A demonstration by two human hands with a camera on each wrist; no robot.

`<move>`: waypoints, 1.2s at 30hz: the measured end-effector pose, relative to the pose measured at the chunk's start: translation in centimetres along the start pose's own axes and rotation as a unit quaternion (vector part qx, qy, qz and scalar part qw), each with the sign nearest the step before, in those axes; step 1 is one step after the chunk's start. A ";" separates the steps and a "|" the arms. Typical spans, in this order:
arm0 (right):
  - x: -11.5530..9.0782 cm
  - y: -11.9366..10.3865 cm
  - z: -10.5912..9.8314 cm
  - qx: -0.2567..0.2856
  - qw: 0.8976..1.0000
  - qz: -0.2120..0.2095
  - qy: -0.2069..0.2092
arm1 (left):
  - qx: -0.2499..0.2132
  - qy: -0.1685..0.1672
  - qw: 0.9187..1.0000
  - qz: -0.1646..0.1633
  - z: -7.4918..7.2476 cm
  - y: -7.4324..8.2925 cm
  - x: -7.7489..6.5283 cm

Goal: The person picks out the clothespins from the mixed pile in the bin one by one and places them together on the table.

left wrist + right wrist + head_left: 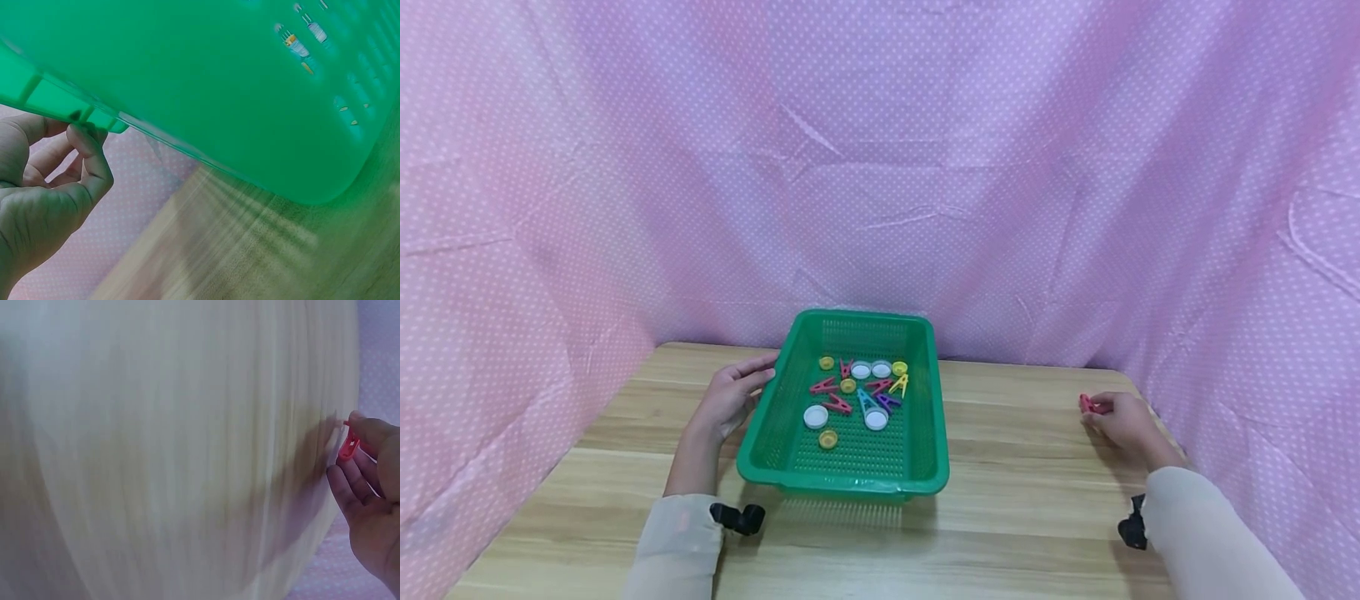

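Right hand [1116,418] was at 3 o'clock from the basket [850,483], well apart, pinching a red peg [1086,404] at the bench [1022,475]; could not tell if peg touched wood. Left hand [728,402], at 9 o'clock, pinched the basket by its edge. Other pegs [838,404] and caps [816,417] lay mixed inside. Step in hand, as judged: handling one peg outside the basket. Next move seemed to call for a steady basket, then easing the pinch or bringing the peg towards 9
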State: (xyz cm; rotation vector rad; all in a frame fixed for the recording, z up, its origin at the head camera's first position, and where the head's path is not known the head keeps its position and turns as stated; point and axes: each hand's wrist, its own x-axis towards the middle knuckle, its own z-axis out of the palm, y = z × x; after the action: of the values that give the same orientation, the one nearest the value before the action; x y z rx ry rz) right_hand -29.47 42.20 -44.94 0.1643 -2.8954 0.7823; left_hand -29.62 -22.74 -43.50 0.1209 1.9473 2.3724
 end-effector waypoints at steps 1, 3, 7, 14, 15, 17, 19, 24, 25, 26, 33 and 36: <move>0.0 0.0 0.1 0.002 1.000 0.005 0.005 | 0.001 -0.002 1.000 0.000 0.0 0.0 0.0; -0.1 0.2 0.2 0.010 1.000 0.012 0.014 | 0.001 -0.001 1.000 -0.001 -0.1 0.0 0.0; -0.2 0.6 0.5 0.016 0.999 0.020 0.026 | 0.004 -0.004 1.000 -0.003 -0.2 0.1 0.1; -0.2 1.1 0.5 0.003 1.000 0.013 0.026 | 0.007 -0.003 1.000 -0.001 -0.1 0.1 0.2; -0.2 1.2 0.5 0.000 1.000 0.013 0.026 | 0.007 -0.003 1.000 -0.002 -0.1 0.1 0.2; -0.2 1.3 0.5 -0.008 1.000 0.013 0.025 | 0.005 -0.001 1.000 -0.003 -0.1 0.1 0.2; -0.1 1.4 0.5 -0.013 1.000 0.016 0.024 | 0.003 0.000 1.000 -0.004 -0.1 0.0 0.2; -0.1 1.4 0.4 -0.010 1.000 0.021 0.015 | -0.002 0.000 1.000 -0.003 0.0 0.0 0.1; -0.1 1.4 0.3 -0.008 1.000 0.022 0.013 | -0.001 -0.001 1.000 -0.002 0.0 0.0 0.1; -0.1 1.3 0.1 -0.005 1.000 0.023 0.008 | -0.001 -0.001 1.000 -0.002 0.0 0.0 0.1; 0.1 0.9 -0.8 0.004 1.000 0.022 -0.020 | 0.003 0.004 1.000 0.001 -0.1 0.0 0.1; 0.5 0.6 -1.1 -0.008 1.000 0.015 -0.024 | 0.007 0.004 1.000 0.002 -0.1 0.0 0.1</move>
State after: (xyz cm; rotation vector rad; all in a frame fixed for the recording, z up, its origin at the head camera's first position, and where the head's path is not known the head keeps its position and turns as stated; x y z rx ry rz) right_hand -29.93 43.17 -44.23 0.1391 -2.9548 0.7708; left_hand -29.70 -22.82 -43.55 0.1161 1.9697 2.3665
